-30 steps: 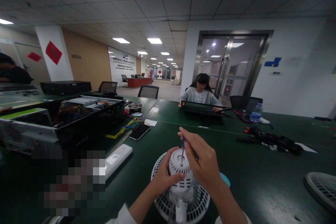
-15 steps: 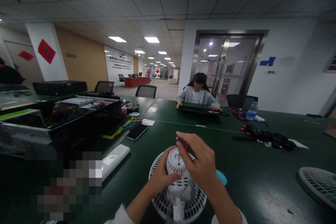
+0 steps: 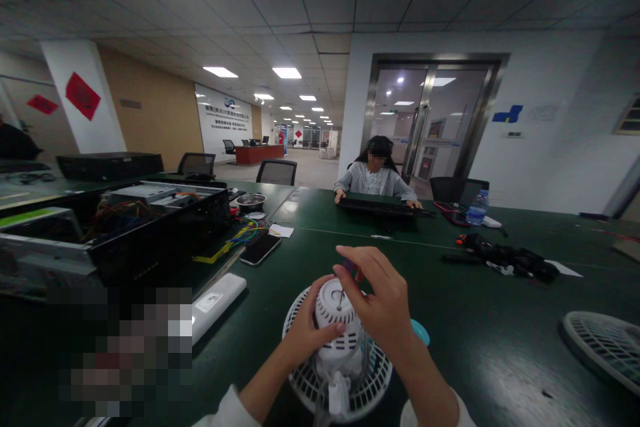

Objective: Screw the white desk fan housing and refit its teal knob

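A white fan (image 3: 334, 356) lies grille-down on the dark green table, its slotted motor housing pointing up. My left hand (image 3: 309, 328) is wrapped round the left side of that housing, thumb across its front. Above it my right hand (image 3: 379, 293) pinches the purple handle of a small screwdriver (image 3: 349, 266). Its thin metal shaft slants down to the hole in the top of the housing. My fingers partly cover the handle. Behind my right wrist, a light-blue round piece (image 3: 420, 333) shows at the grille's edge.
To the left are an opened computer case (image 3: 160, 233), a phone (image 3: 261, 249) and a white power strip (image 3: 219, 303). A second grille (image 3: 603, 347) lies right. Across the table a person (image 3: 375, 173) holds a black panel (image 3: 380, 208). A water bottle (image 3: 478, 208) stands far right.
The screwdriver's handle has tilted a little to the right, and the fingers of my right hand have shifted on it. My left hand keeps its hold on the housing.
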Action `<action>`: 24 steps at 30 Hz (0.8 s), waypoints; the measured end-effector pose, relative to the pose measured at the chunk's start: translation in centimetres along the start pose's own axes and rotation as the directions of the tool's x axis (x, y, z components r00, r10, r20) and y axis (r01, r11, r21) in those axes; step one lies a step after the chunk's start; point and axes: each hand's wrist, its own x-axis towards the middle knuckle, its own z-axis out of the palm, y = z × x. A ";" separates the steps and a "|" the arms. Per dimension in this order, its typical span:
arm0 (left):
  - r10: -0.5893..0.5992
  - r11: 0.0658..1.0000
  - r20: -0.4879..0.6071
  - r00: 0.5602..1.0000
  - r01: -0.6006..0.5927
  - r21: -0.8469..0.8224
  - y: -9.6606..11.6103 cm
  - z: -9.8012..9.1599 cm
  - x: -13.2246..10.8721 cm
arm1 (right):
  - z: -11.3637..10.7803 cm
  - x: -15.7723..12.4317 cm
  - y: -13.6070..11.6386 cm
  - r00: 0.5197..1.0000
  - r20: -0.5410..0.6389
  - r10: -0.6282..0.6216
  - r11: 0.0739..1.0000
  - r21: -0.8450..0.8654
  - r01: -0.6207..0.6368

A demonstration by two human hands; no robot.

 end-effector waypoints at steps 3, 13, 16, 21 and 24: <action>0.004 1.000 -0.002 1.000 -0.004 0.014 0.0 0.0 0.0 | 0.1 0.0 0.0 1.000 -0.003 0.016 0.999 -0.027 -0.016; 0.021 0.999 0.003 1.000 -0.021 0.049 -0.5 -0.3 -0.1 | 0.1 0.1 0.1 1.000 0.020 -0.011 1.000 -0.028 0.012; 0.022 0.998 0.004 1.000 -0.022 0.051 -0.4 -0.2 0.0 | 0.1 0.1 0.2 1.000 0.021 0.016 0.999 -0.035 -0.015; -0.010 1.000 0.002 1.000 0.010 0.020 -0.1 -0.1 0.0 | -0.4 0.3 0.2 0.992 0.124 0.003 0.997 0.071 -0.012; 0.001 1.000 0.006 1.000 -0.001 0.000 -0.1 0.0 -0.1 | -0.1 0.1 0.2 0.997 0.074 0.007 1.000 -0.005 -0.007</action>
